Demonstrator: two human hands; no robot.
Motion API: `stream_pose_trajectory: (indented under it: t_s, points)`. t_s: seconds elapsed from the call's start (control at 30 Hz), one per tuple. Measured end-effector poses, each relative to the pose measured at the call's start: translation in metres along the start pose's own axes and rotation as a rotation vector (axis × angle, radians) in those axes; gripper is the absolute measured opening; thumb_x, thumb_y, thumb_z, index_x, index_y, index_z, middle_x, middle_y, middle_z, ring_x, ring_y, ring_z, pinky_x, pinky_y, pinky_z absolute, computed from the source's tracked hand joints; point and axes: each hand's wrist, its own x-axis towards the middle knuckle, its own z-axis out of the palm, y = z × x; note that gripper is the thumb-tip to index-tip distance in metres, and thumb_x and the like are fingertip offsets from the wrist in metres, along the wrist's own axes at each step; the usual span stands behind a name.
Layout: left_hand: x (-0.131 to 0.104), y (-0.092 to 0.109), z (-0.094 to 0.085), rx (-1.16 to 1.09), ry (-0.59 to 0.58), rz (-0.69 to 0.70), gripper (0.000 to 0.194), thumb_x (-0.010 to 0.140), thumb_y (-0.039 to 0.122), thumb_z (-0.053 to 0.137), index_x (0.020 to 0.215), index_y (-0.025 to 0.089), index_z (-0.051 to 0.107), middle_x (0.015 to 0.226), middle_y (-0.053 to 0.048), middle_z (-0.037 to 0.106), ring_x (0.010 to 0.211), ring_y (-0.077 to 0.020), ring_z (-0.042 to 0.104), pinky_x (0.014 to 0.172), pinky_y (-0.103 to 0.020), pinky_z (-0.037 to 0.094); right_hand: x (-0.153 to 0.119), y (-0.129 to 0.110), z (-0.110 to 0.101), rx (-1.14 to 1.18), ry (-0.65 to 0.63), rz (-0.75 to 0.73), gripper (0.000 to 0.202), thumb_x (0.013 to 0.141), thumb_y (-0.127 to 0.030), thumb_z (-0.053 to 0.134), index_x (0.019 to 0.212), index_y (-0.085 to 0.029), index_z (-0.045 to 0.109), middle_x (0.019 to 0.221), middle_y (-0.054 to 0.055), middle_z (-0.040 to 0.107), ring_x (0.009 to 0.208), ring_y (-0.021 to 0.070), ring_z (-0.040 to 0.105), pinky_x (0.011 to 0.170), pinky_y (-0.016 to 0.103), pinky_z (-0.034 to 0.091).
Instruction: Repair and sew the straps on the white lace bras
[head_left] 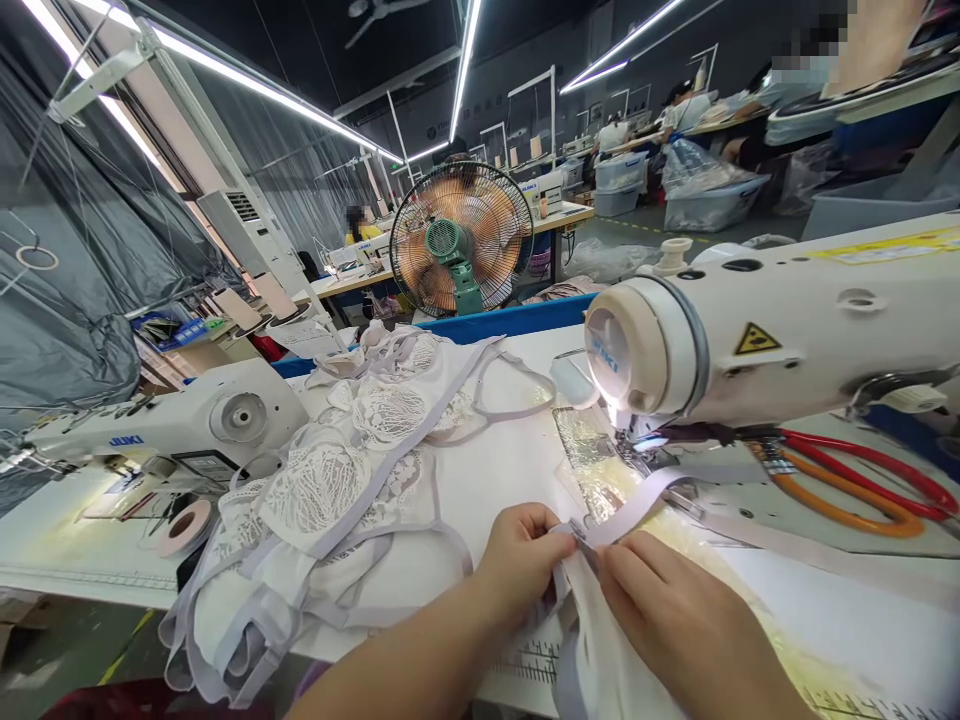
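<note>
My left hand (525, 548) is closed in a pinch on the edge of a white garment piece (589, 610) trimmed with lavender elastic. Beside it, my right hand (664, 590) has its fingers closed on the same edge, close to a lavender elastic band (637, 503). This band curves back toward the needle area of the right sewing machine (750, 325). A small dark detail shows between my fingertips, too small to name. Left of my hands lies a heap of white lace bras (319, 490) with lavender edging. The garment's lower part hangs toward me, out of frame.
Scissors with orange and red handles (847, 495) lie under the machine arm. A second sewing machine (225, 410) and a tape roll (185, 528) stand left. Beyond the table are a large fan (446, 240), plastic bins (712, 205) and several people at other benches.
</note>
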Motion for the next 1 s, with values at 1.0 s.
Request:
stream_pose_trajectory:
  t_s: [1.0]
  points:
    - [-0.005, -0.010, 0.000, 0.559, -0.013, 0.435, 0.006, 0.065, 0.018, 0.055, 0.064, 0.017, 0.049, 0.074, -0.003, 0.055, 0.071, -0.0146, 0.051, 0.066, -0.026, 0.040, 0.019, 0.014, -0.011, 0.499, -0.368, 0.329, 0.026, 0.082, -0.030, 0.040, 0.059, -0.021, 0.048, 0.056, -0.002, 0.050, 0.049, 0.0107, 0.047, 0.045, 0.022, 0.036]
